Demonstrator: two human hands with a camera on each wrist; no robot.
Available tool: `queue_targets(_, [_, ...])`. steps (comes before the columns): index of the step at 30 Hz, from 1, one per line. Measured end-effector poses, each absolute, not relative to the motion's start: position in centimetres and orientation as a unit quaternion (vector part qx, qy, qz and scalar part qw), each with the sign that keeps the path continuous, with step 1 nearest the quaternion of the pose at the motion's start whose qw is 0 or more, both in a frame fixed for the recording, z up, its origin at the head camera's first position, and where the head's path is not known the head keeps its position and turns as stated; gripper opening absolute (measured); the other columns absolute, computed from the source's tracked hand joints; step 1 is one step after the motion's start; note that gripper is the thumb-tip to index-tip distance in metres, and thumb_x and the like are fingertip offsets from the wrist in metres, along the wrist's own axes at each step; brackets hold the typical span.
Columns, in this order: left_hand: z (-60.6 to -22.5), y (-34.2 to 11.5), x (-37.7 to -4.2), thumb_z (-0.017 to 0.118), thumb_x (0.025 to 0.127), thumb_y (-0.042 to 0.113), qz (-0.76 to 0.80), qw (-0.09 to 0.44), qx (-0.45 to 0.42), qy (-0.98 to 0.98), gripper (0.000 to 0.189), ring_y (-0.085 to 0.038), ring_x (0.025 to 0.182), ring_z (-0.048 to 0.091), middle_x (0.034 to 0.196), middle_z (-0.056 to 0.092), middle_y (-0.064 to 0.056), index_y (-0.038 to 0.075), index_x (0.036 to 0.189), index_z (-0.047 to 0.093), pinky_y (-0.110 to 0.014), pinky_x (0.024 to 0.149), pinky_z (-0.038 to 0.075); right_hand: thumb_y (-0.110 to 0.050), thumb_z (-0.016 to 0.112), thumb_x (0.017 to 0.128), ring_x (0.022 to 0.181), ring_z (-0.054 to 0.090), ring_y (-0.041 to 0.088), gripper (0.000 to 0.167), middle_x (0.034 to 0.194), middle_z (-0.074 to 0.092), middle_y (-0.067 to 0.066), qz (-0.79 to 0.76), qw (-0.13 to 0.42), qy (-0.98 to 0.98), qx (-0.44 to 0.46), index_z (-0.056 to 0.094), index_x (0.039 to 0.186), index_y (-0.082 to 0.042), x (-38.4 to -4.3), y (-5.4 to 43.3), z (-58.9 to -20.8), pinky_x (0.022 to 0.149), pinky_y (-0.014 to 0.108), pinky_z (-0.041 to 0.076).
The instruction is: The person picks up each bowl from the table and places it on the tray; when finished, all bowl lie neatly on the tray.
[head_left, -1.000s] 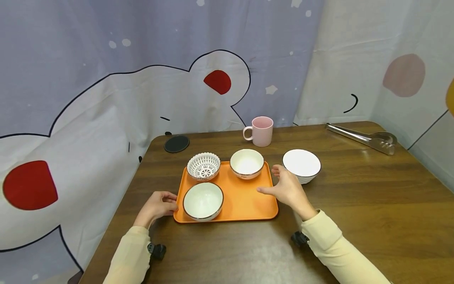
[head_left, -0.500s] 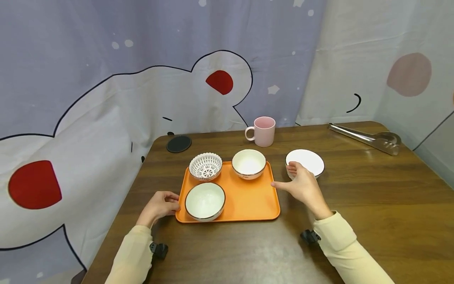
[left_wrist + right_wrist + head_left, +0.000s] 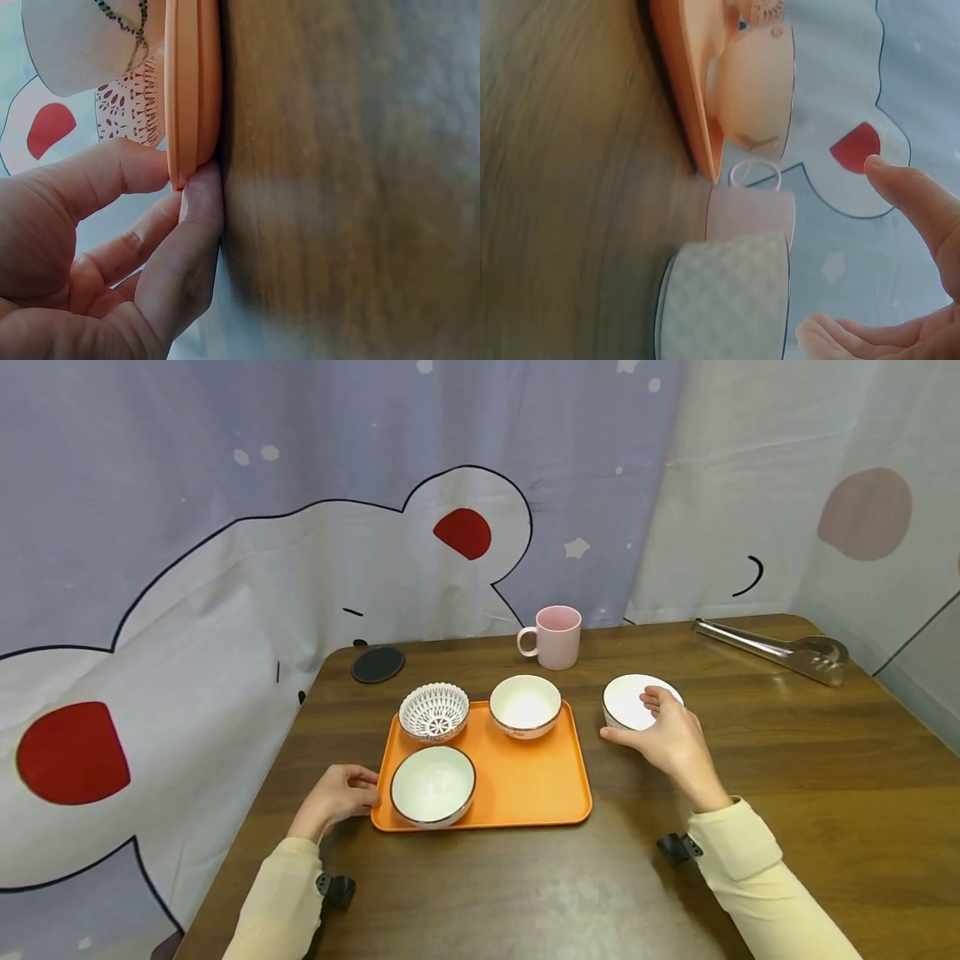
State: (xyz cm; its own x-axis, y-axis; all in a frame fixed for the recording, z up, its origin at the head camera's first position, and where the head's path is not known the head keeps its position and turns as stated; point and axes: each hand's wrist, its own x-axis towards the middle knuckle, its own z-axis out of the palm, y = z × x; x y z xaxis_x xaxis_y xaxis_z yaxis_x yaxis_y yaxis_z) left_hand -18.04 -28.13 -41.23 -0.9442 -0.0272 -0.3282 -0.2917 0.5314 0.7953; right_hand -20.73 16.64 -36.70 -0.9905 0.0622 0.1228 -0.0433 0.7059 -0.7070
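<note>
My left hand (image 3: 339, 797) pinches the left edge of an orange tray (image 3: 525, 789), thumb on top and fingers under the rim in the left wrist view. The tray bears a dark-rimmed bowl (image 3: 432, 785), a patterned bowl with a scalloped rim (image 3: 433, 710) and a cream bowl (image 3: 523, 702). To the right of the tray, a white bowl (image 3: 624, 697) with a dark rim stands on the table; its outside (image 3: 724, 300) has a raised diamond texture. Over its near right side my right hand (image 3: 671, 739) hovers, thumb and fingers spread apart and holding nothing.
A pink mug (image 3: 557, 639) stands at the back of the wooden table (image 3: 480, 893). Metal tongs (image 3: 772, 652) lie at the back right, and a dark round coaster (image 3: 377, 664) lies at the back left. A printed curtain (image 3: 300, 568) hangs behind.
My right hand has moved right, from the tray's right edge to over the white bowl. The left hand keeps its grip on the tray, which stays in place.
</note>
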Motion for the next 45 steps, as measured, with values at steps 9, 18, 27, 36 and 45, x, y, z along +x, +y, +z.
queue_targets(9, [-41.3, -28.2, -18.0, 0.067, 0.08, -0.006, 0.478, 0.136, -0.091, 0.863, 0.038, -0.021, 0.082, 0.064, 0.101, 0.062, -0.021, -0.013, 0.116, 0.058, -0.039, 0.078, 0.06, -0.037, 0.086, 0.068, 0.122, 0.047, 0.047, 0.098, 0.135, 0.05, 0.033, 0.363, 0.101, -0.926, -0.018, 0.038, 0.139, 0.011, -21.5, 18.1, -37.0, 0.1, 0.057, 0.039])
queue_targets(18, [-41.3, -28.2, -17.9, 0.067, 0.081, -0.007, 0.476, 0.136, -0.094, 0.864, 0.037, -0.022, 0.081, 0.064, 0.1, 0.062, -0.021, -0.013, 0.116, 0.058, -0.038, 0.077, 0.06, -0.042, 0.087, 0.065, 0.125, 0.04, 0.053, 0.117, 0.14, 0.036, 0.038, 0.351, 0.076, -0.933, -0.031, 0.022, 0.146, 0.011, -22.4, 19.4, -37.6, 0.102, 0.064, 0.036])
queue_targets(27, [-41.2, -28.1, -17.9, 0.067, 0.08, -0.007, 0.472, 0.135, -0.092, 0.866, 0.038, -0.022, 0.082, 0.064, 0.099, 0.062, -0.021, -0.013, 0.116, 0.058, -0.038, 0.076, 0.06, -0.046, 0.086, 0.065, 0.13, 0.033, 0.056, 0.132, 0.145, 0.023, 0.043, 0.354, 0.009, -0.934, -0.035, 0.004, 0.149, 0.014, -23.6, 19.9, -38.5, 0.106, 0.066, 0.033])
queue_targets(36, [-41.3, -28.1, -17.9, 0.069, 0.079, -0.006, 0.468, 0.135, -0.094, 0.868, 0.039, -0.022, 0.082, 0.063, 0.099, 0.062, -0.021, -0.013, 0.117, 0.058, -0.039, 0.076, 0.06, -0.044, 0.088, 0.063, 0.13, 0.032, 0.057, 0.135, 0.145, 0.021, 0.044, 0.357, -0.012, -0.933, -0.043, 0.0, 0.148, 0.015, -24.3, 19.8, -39.3, 0.107, 0.064, 0.034])
queue_targets(45, [-41.3, -28.0, -18.0, 0.068, 0.08, -0.005, 0.475, 0.134, -0.091, 0.865, 0.038, -0.022, 0.081, 0.063, 0.098, 0.062, -0.02, -0.013, 0.115, 0.058, -0.039, 0.077, 0.06, -0.042, 0.088, 0.063, 0.122, 0.039, 0.054, 0.122, 0.134, 0.033, 0.042, 0.357, 0.014, -0.932, -0.053, 0.017, 0.143, 0.018, -24.2, 19.9, -39.7, 0.101, 0.062, 0.039])
